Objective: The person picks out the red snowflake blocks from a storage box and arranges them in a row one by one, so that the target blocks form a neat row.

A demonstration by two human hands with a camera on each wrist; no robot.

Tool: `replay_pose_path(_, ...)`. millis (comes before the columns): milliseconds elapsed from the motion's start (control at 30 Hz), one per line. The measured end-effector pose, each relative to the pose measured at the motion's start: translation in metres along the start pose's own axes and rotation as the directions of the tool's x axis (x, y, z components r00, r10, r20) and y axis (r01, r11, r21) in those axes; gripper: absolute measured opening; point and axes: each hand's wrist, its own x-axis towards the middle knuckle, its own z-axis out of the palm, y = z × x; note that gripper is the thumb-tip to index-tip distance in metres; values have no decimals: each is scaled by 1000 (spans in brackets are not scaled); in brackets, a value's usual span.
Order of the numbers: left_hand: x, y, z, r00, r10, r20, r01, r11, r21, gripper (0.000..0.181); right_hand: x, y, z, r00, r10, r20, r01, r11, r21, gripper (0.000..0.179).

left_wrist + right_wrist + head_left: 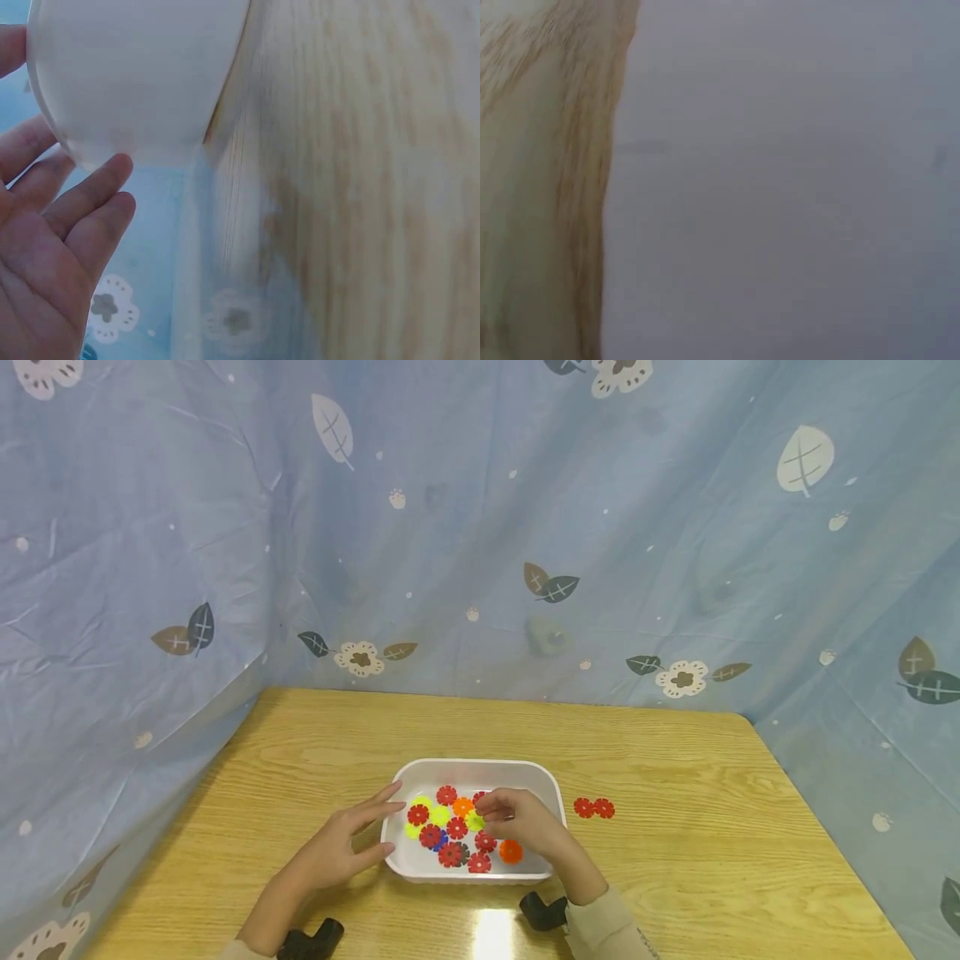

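Note:
A white plastic tray (pixel 536 767) holds several flower-shaped plastic discs in red, yellow, orange and blue. At its left end, my left hand (pixel 337 847) has its fingers and thumb spread against the rim. In the left wrist view, fingers of the left hand (pixel 56 225) lie along the edge of the tray (pixel 142 75). My right hand (pixel 528 820) reaches over the tray from the right, fingers loosely bent, fingertips right at a yellow-green disc (pixel 474 821). The right wrist view shows just the tray's white wall (pixel 780 187), with the right hand out of sight.
Two red discs (pixel 594 808) sit edge to edge on the wooden table (pixel 675 860), right of the tray. Black wrist devices (pixel 542 912) show below both hands. Blue patterned cloth (pixel 465 527) hangs behind the table and along its sides.

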Motion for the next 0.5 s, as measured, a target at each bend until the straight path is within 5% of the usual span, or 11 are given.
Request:
replay_pose_path(267,2,1,-1,1000,4,0,-4,1000,2,48,2,3,2,999,45,-19,-47,991,-126,24)
replay_pose_path(500,1,1,-1,1000,18,-1,-18,1000,7,48,1,2,7,998,65,-14,-67,952,-298,20)
